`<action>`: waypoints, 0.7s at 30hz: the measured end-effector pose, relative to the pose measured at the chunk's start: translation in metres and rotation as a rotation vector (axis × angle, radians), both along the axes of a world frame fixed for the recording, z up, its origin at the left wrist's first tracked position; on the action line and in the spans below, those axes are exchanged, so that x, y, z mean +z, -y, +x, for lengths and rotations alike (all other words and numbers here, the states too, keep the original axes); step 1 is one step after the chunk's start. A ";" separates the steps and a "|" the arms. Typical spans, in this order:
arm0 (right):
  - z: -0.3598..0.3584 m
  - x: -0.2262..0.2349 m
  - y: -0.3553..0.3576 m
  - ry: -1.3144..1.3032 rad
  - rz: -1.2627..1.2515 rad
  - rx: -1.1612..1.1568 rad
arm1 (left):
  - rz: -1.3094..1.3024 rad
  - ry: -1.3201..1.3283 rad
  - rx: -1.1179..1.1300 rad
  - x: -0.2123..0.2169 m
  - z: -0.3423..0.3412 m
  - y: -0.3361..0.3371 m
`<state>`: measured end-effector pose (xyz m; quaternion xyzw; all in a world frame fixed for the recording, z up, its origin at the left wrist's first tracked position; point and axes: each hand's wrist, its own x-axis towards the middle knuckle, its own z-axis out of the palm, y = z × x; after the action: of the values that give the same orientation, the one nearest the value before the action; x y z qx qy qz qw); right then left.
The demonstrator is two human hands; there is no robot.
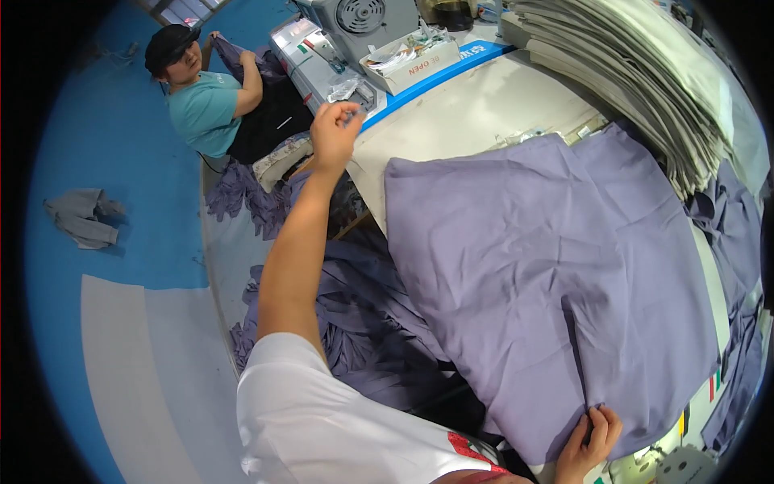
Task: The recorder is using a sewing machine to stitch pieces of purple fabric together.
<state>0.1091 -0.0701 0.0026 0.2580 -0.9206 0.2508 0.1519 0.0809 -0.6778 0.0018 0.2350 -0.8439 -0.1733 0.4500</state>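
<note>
A light purple garment (516, 242) lies spread over the white table, with a dark fold running down its lower right part. At its near edge my right hand (592, 444) is closed, with thumb and fingers pinching the cloth beside that fold. My left arm stretches far forward. Its hand (333, 137) is raised near the table's blue far edge, fingers curled toward the thumb. Whatever it may hold is too small to make out. Close beyond it, a clear plastic scrap (347, 87) lies by a grey sewing machine (363, 28).
A white open box (409, 64) of small items stands by the machine. Tall stacks of grey-green cloth (621, 73) fill the far right. Dark purple cloth (363, 315) heaps below the table's left side. A co-worker (201, 101) handles purple fabric at far left.
</note>
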 end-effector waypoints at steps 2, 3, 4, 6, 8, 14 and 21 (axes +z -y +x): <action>0.006 0.005 -0.002 0.181 -0.099 0.012 | 0.095 0.020 -0.141 0.010 0.025 -0.064; 0.011 0.009 -0.003 0.215 -0.050 -0.023 | 0.155 0.032 -0.231 0.013 0.037 -0.098; 0.016 0.012 -0.003 0.126 -0.062 -0.041 | 0.212 0.053 -0.287 0.015 0.048 -0.131; 0.029 0.024 0.000 0.039 -0.103 -0.049 | 0.288 0.079 -0.398 0.018 0.067 -0.193; 0.041 0.035 0.006 0.030 -0.158 0.017 | 0.400 0.048 -0.617 0.020 0.079 -0.248; 0.069 0.052 0.029 0.268 -0.449 0.241 | 0.587 0.230 -0.959 0.025 0.106 -0.372; 0.091 0.027 -0.004 1.151 -1.059 0.203 | 0.353 0.294 -1.072 0.022 0.137 -0.435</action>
<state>0.2005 -0.0664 0.0295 0.0637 -0.5844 0.7627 -0.2695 0.2175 -0.2426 0.0240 -0.1320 -0.8570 -0.4806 0.1314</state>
